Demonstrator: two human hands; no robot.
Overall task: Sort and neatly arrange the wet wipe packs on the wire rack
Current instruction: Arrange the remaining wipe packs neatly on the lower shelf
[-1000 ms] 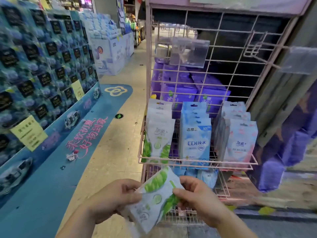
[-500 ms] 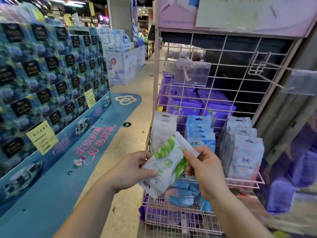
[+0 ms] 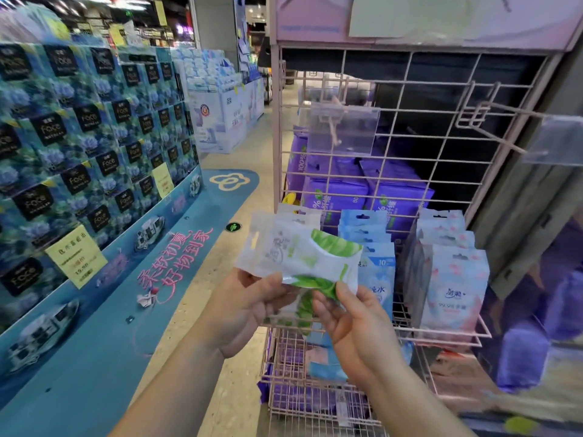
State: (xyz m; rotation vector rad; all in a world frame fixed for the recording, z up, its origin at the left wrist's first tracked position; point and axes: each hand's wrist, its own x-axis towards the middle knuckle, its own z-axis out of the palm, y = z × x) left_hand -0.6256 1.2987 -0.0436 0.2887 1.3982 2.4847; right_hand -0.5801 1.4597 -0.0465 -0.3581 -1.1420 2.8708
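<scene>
A white and green wet wipe pack (image 3: pixel 299 257) is held sideways in front of the pink wire rack (image 3: pixel 419 171). My left hand (image 3: pixel 249 304) pinches its lower left edge and my right hand (image 3: pixel 350 320) pinches its lower right corner. Behind the pack, the rack's basket holds a row of white-green packs (image 3: pixel 296 214), mostly hidden, then a row of blue packs (image 3: pixel 375 247) in the middle and a row of pink packs (image 3: pixel 451 285) on the right, all upright.
Purple packs (image 3: pixel 362 187) are stacked behind the grid. A lower wire basket (image 3: pixel 318 392) holds loose blue and purple packs. Empty hooks (image 3: pixel 492 115) with clear tag holders jut from the grid. A blue tissue display (image 3: pixel 79 146) stands to the left across the aisle floor (image 3: pixel 233 165).
Both hands have raised the white-green pack from below the basket to the level of the packs' tops and turned it sideways. The view has tilted up and moved closer to the rack.
</scene>
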